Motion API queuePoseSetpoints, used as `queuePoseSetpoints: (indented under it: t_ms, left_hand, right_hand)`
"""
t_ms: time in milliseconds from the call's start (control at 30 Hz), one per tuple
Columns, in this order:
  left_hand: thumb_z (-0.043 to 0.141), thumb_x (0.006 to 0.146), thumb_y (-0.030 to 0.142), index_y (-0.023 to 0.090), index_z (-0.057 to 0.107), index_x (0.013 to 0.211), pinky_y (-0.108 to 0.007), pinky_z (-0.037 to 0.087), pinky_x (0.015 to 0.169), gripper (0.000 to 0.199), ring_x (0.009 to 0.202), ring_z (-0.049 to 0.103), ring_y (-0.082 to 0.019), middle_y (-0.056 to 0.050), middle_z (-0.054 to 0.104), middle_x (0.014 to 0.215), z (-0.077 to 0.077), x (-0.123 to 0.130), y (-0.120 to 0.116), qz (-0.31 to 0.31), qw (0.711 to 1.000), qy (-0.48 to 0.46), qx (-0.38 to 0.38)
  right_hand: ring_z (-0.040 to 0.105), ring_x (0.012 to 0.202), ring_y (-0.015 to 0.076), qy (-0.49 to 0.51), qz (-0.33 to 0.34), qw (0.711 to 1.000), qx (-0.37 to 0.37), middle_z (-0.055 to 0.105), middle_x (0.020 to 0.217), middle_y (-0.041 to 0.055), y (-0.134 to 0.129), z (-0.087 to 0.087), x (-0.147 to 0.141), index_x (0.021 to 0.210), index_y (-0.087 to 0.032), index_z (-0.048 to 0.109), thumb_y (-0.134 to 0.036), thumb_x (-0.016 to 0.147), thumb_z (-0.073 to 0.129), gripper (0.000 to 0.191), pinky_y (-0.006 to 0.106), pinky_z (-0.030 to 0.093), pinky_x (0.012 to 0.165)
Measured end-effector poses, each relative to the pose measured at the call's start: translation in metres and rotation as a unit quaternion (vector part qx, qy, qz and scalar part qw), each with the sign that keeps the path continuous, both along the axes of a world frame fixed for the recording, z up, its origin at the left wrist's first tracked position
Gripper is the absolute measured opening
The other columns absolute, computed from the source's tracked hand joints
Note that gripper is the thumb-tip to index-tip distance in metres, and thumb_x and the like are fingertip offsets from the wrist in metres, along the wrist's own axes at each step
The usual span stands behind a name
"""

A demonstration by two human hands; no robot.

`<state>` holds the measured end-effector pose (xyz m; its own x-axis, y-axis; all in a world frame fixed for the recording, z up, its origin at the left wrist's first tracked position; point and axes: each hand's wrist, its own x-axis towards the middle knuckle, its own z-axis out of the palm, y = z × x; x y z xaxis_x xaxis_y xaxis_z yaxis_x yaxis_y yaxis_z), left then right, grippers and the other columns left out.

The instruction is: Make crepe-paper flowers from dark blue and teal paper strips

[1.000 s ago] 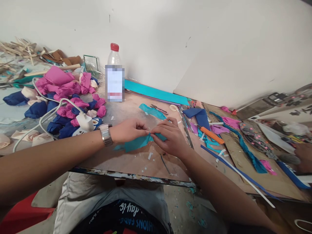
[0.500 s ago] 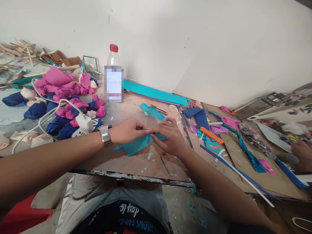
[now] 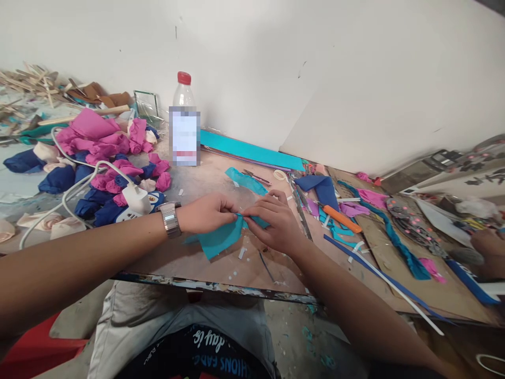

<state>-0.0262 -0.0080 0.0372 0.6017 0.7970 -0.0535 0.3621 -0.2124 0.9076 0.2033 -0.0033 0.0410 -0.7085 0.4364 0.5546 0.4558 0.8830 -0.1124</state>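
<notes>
A turquoise strip of paper or fabric (image 3: 221, 239) is pinched between my two hands over the near part of the table; its material is not certain. My left hand (image 3: 209, 211) closes thumb and fingers on its gathered top edge. Right beside it, my right hand (image 3: 274, 218) pinches the same piece, and a part of the strip shows under its fingers. The fingertips of both hands almost meet. Beyond them lies another turquoise piece (image 3: 248, 180), next to a pen-like thin tool (image 3: 257, 178). A small white scrap (image 3: 241, 253) rests close to the hanging strip.
Left stand a pile of pink and blue crumpled rosettes (image 3: 112, 137), a white charger plug (image 3: 136, 199) with cable, and a red-capped bottle (image 3: 184, 97). Right lie an orange-handled cutter (image 3: 342, 219), a braided teal strip (image 3: 398, 247) and cardboard (image 3: 384, 263). Another person's hand (image 3: 489, 245) shows far right.
The loose part of the turquoise strip has swung slightly downward and turned. Both hands keep nearly the same place and grip.
</notes>
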Motion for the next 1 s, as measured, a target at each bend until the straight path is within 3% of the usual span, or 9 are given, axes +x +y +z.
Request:
queuePoseSetpoints:
  t_ms: [233, 567, 867, 1000]
  left_hand:
    - [0.055, 0.090, 0.035, 0.014, 0.073, 0.088, -0.026, 0.036, 0.062, 0.028, 0.066, 0.049, -0.012, 0.002, 0.062, 0.071, -0.0001, 0.0005, -0.0014, 0.000, 0.999, 0.022, 0.027]
    - [0.057, 0.089, 0.035, 0.016, 0.067, 0.073, -0.028, 0.025, 0.056, 0.027, 0.058, 0.043, -0.010, 0.004, 0.054, 0.060, 0.0012, 0.0013, -0.0065, 0.003, 0.980, 0.120, 0.157]
    - [0.052, 0.092, 0.037, 0.016, 0.070, 0.077, -0.028, 0.026, 0.056, 0.031, 0.057, 0.043, -0.011, 0.003, 0.056, 0.060, 0.0017, 0.0028, -0.0074, 0.023, 0.984, 0.114, 0.132]
    - [0.053, 0.086, 0.031, 0.015, 0.071, 0.081, -0.026, 0.027, 0.054, 0.024, 0.057, 0.041, -0.011, 0.004, 0.052, 0.059, 0.0011, 0.0031, -0.0056, 0.018, 0.993, 0.077, 0.084]
  right_hand:
    - [0.069, 0.081, 0.0173, -0.005, -0.010, 1.000, -0.007, 0.077, 0.084, 0.0004, -0.0008, 0.0013, -0.0005, 0.096, -0.023, 0.069, -0.022, 0.096, 0.065, 0.005, 0.043, 0.037, 0.096]
    - [0.065, 0.078, 0.0179, -0.037, -0.001, 0.999, -0.030, 0.075, 0.082, 0.0015, 0.0010, -0.0011, -0.0004, 0.092, -0.021, 0.067, -0.024, 0.098, 0.061, 0.009, 0.042, 0.037, 0.092]
    - [0.068, 0.081, 0.0183, -0.023, 0.013, 0.999, -0.027, 0.076, 0.084, 0.0015, 0.0020, -0.0009, 0.0004, 0.095, -0.023, 0.069, -0.027, 0.097, 0.067, 0.005, 0.042, 0.039, 0.094]
    - [0.068, 0.081, 0.0177, -0.021, 0.017, 0.999, -0.019, 0.077, 0.083, 0.0015, 0.0017, -0.0005, 0.0006, 0.094, -0.023, 0.070, -0.026, 0.097, 0.066, 0.005, 0.042, 0.039, 0.094]
